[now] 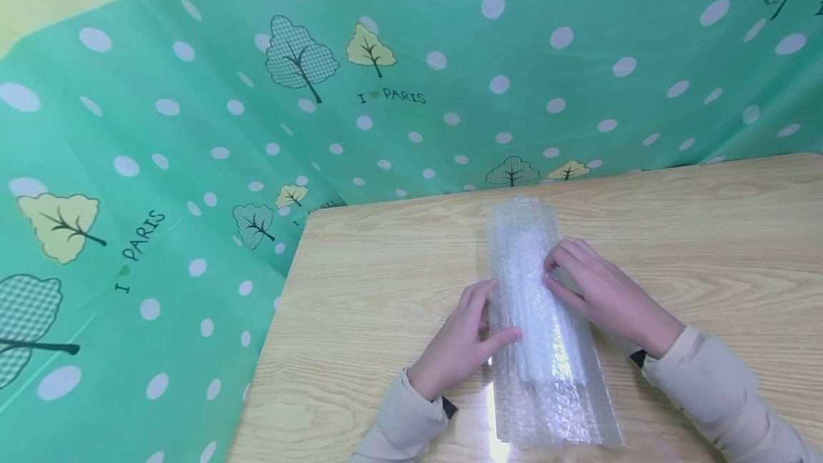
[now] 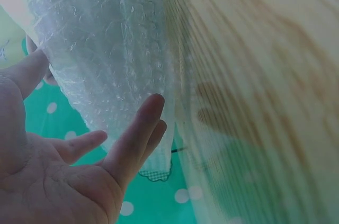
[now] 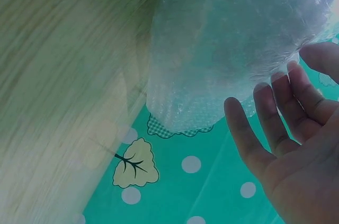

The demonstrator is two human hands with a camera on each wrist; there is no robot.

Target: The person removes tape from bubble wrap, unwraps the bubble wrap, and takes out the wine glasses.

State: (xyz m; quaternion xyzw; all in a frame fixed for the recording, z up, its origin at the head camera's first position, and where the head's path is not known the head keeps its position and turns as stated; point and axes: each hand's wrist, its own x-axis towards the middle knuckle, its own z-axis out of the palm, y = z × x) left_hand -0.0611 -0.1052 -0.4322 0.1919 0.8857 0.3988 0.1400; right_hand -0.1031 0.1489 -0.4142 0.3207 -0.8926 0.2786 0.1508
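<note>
A long sheet of clear bubble wrap [image 1: 566,406] lies lengthwise on the table, with a narrower, thicker roll or fold of layers [image 1: 530,306] along its middle. Whether anything is inside the layers cannot be made out. At the left edge of the bubble wrap, my left hand [image 1: 459,345] rests with fingers spread, its thumb touching the top. My right hand [image 1: 598,291] is at the other side, where thumb and index finger pinch the edge of the layers. In the right wrist view, the other fingers of the right hand [image 3: 302,144] spread beside the bubble wrap [image 3: 212,49].
The wooden table [image 1: 360,277] extends to both sides of the wrap. A green cloth [image 1: 411,77] with white dots and printed trees hangs behind the table and along its left side. Light glares off the table near the wrap's lower left edge.
</note>
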